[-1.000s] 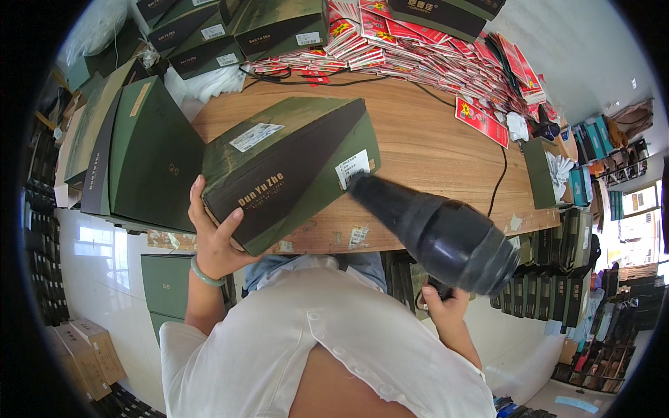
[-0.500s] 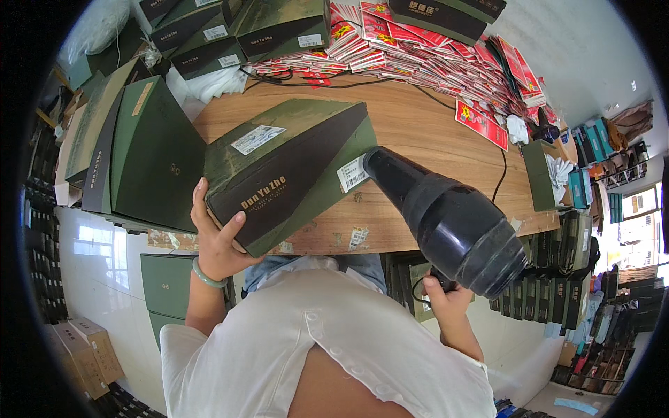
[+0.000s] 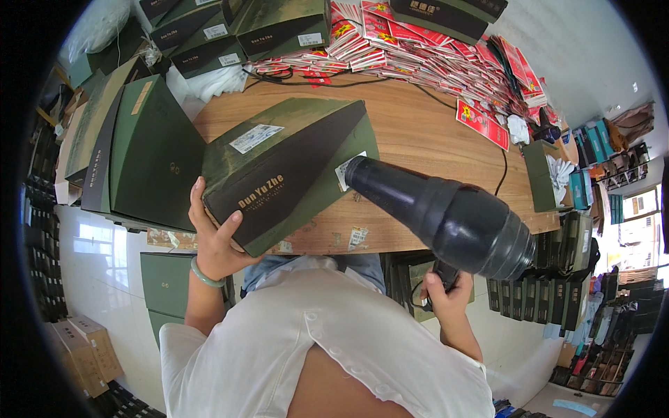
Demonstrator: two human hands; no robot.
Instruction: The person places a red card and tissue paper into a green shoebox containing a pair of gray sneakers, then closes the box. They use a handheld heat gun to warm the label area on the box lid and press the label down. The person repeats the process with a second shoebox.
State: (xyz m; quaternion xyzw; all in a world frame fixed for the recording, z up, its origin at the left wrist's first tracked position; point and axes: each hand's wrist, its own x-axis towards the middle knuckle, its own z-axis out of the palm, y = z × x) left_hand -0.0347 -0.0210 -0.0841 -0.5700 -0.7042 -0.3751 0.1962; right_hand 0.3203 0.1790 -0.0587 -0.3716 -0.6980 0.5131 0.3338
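Observation:
A green and dark brown shoebox (image 3: 293, 174) rests tilted on the wooden table, near its front edge. My left hand (image 3: 219, 233) grips the box's near left corner, thumb on the dark front and fingers along the left end. In my right hand (image 3: 446, 296) is the handle of a black hair dryer (image 3: 467, 219). Its nozzle points left, in front of a white barcode label (image 3: 343, 173) on the box's right part, and partly covers that label. A second white label (image 3: 256, 138) lies on the box's top. Whether the nozzle touches the box I cannot tell.
More green shoeboxes stand at the left (image 3: 150, 150) and at the back (image 3: 282, 31). A heap of red printed cards (image 3: 418, 52) covers the table's far side. A black cable (image 3: 502, 177) runs over the wooden table (image 3: 432, 132). An open green box (image 3: 540, 174) with white paper sits at the right.
The hair dryer has swung: its nozzle has moved slightly left and down over the barcode label, and its rear end has risen. My left hand and the shoebox have hardly moved.

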